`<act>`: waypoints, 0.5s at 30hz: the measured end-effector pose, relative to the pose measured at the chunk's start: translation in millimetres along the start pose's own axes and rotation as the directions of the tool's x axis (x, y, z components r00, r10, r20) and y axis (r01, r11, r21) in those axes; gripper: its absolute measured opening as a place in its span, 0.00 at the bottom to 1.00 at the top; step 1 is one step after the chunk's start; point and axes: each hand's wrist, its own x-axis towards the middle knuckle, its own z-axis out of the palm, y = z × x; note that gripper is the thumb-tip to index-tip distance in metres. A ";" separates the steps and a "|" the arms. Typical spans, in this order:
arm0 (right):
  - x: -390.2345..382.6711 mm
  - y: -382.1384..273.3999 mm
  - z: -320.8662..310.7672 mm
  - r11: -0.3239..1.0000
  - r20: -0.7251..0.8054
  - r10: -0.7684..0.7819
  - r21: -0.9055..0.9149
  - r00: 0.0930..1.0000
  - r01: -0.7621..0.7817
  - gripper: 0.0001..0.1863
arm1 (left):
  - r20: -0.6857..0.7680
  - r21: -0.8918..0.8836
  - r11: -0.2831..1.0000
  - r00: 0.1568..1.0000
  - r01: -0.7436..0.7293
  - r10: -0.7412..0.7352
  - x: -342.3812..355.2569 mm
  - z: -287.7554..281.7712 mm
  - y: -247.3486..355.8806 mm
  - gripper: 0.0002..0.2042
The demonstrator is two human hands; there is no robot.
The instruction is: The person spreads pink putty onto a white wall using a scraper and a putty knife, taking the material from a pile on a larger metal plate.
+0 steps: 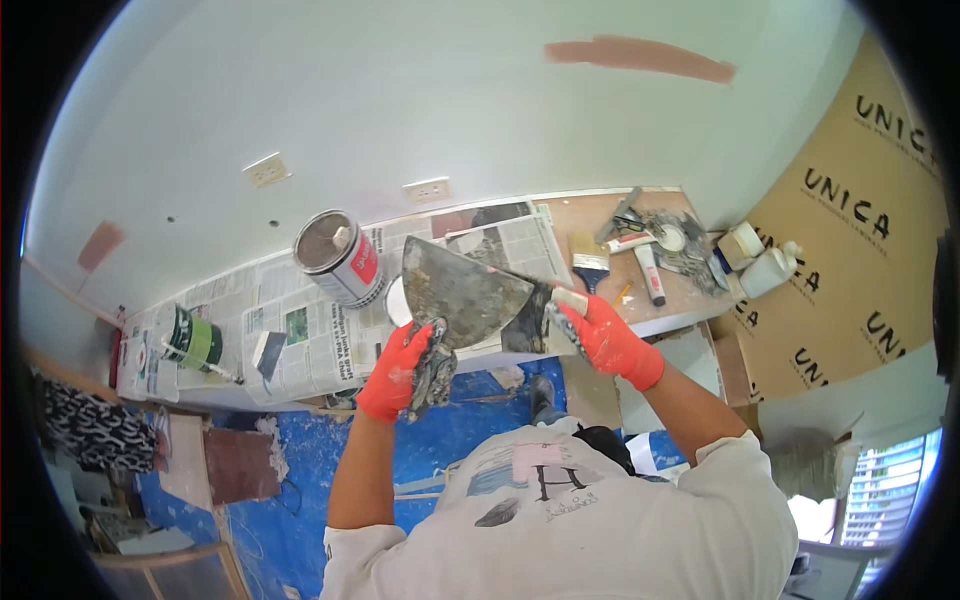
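In my left hand (392, 378), in a red-orange glove, is a crumpled, grey-stained rag (433, 382) at the lower left corner of a wide scraper blade (462, 292), which is smeared grey. My right hand (617, 343), in the same kind of glove, grips the scraper's pale handle (569, 300) at the blade's right end. The scraper is raised in front of the bench, partly over a round white object (397, 304) behind it. A labelled metal can (350, 270) stands on newspaper just beyond the blade.
The bench has newspaper (275, 355), a green can (194, 338), a small spreader (268, 352), a paintbrush (590, 260), tubes (648, 272), stained tools (668, 235) and plastic bottles (770, 268). Printed cardboard (840, 300) covers the right wall. Blue sheeting (300, 450) with boards (235, 460) lies below.
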 end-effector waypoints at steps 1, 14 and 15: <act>-3.8 -3.1 -8.6 0.890 0.004 0.390 0.253 0.921 -0.378 0.19 | 0.030 -0.023 0.999 0.999 0.029 -0.028 -2.6 -0.2 -4.1 0.19; 79.9 125.6 -257.4 0.949 -0.764 0.145 -0.072 0.628 -0.306 0.17 | -0.330 -0.156 0.974 0.938 -0.163 0.104 60.9 59.3 -4.9 0.26; 86.3 161.6 -314.9 0.932 -0.847 -0.061 -0.237 0.528 -0.272 0.18 | -0.299 -0.167 0.975 0.950 -0.145 0.090 71.7 72.7 -7.8 0.26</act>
